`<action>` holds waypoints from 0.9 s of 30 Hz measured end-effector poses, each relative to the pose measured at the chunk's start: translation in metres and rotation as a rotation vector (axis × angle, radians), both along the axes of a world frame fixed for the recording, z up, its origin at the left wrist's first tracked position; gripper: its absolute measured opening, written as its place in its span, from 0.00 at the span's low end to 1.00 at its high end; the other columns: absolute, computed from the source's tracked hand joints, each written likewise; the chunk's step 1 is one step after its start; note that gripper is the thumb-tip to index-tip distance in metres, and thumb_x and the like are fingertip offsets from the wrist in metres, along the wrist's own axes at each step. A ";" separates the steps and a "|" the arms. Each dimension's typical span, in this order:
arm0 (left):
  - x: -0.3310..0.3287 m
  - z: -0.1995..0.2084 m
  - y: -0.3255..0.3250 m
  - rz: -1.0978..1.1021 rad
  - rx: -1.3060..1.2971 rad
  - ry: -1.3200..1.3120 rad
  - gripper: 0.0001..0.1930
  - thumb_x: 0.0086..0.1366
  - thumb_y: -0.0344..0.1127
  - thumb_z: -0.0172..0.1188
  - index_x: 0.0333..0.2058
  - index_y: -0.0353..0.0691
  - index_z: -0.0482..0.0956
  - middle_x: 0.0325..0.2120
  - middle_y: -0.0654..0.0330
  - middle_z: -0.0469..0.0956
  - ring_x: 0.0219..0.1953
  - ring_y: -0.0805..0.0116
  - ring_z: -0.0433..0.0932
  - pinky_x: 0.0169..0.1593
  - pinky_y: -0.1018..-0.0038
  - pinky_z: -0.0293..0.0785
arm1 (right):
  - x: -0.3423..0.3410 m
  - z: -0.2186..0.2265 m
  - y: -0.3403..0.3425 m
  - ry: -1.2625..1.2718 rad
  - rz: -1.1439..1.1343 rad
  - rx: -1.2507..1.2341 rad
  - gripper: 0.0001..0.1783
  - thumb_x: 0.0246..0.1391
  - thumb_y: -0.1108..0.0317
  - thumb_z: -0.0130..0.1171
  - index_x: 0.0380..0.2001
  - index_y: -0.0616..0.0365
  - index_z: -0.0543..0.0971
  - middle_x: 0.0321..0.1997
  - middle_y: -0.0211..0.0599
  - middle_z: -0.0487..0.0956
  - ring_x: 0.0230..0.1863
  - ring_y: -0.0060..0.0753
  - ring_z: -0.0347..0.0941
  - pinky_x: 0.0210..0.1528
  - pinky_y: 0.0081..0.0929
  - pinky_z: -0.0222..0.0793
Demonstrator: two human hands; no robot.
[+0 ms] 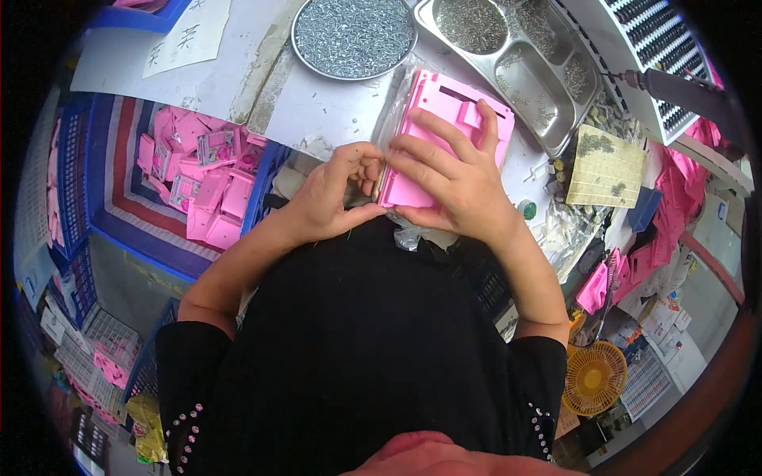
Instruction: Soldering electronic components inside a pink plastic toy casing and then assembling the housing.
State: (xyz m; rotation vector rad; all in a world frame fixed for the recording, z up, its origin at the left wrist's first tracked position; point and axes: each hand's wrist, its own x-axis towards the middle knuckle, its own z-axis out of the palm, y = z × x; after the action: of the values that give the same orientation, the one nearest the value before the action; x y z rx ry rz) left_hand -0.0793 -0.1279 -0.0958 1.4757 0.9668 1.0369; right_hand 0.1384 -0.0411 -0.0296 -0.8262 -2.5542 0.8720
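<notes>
A flat pink plastic case (432, 99) with a dark slot along its far side lies tilted on the worktable's near edge. My right hand (468, 178) grips it from above, fingers spread over the top and thumb along the near edge. At its left edge my left hand (337, 186) is closed, with fingers curled against the side and thumb at the near left corner. What lies under those curled fingers is hidden. Some clear plastic film (409, 236) pokes out just below the case.
Beyond the case stand a round tray of screws (353, 40) and a steel compartment tray (548, 119) with small metal parts. A power screwdriver (675, 89) hangs at the right. A lined blue crate (123, 178) of pink cases is at the left. A yellow basket (595, 379) sits lower right.
</notes>
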 end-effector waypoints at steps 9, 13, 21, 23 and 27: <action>-0.006 0.003 0.006 -0.056 0.012 -0.051 0.41 0.56 0.22 0.73 0.63 0.39 0.57 0.39 0.58 0.71 0.38 0.70 0.74 0.43 0.72 0.75 | 0.008 -0.011 0.024 -0.114 0.237 0.453 0.30 0.40 0.48 0.74 0.49 0.42 0.84 0.60 0.25 0.79 0.69 0.41 0.68 0.74 0.74 0.29; -0.037 0.046 0.030 0.005 -0.154 0.073 0.26 0.57 0.25 0.71 0.53 0.38 0.72 0.36 0.62 0.72 0.35 0.71 0.75 0.38 0.74 0.74 | -0.001 0.006 0.018 -0.196 0.198 0.382 0.30 0.41 0.45 0.73 0.49 0.43 0.84 0.61 0.27 0.79 0.70 0.42 0.67 0.74 0.74 0.28; -0.064 0.035 0.126 0.325 0.460 1.024 0.07 0.59 0.38 0.67 0.33 0.43 0.84 0.34 0.62 0.78 0.45 0.57 0.76 0.51 0.56 0.65 | -0.022 0.050 0.075 -0.127 0.026 0.416 0.20 0.47 0.53 0.71 0.44 0.45 0.86 0.46 0.30 0.83 0.52 0.42 0.76 0.65 0.53 0.59; -0.060 0.035 0.133 0.324 0.465 0.988 0.06 0.59 0.37 0.67 0.33 0.43 0.83 0.35 0.63 0.78 0.45 0.58 0.76 0.52 0.57 0.64 | -0.045 0.038 0.115 -0.191 0.030 0.500 0.10 0.51 0.63 0.67 0.38 0.49 0.85 0.33 0.32 0.81 0.40 0.41 0.76 0.49 0.42 0.68; -0.053 0.032 0.137 0.337 0.499 1.030 0.07 0.60 0.37 0.67 0.34 0.43 0.83 0.36 0.64 0.78 0.45 0.60 0.75 0.53 0.58 0.63 | -0.102 -0.001 0.148 -0.402 0.174 0.664 0.10 0.53 0.62 0.63 0.35 0.54 0.86 0.35 0.39 0.84 0.45 0.40 0.78 0.48 0.43 0.69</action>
State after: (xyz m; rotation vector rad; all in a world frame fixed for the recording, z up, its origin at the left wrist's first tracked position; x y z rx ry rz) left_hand -0.1325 0.0091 -0.0637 2.4088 1.8043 0.7336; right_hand 0.0365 0.1074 -0.0301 -0.6098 -2.9976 -0.1551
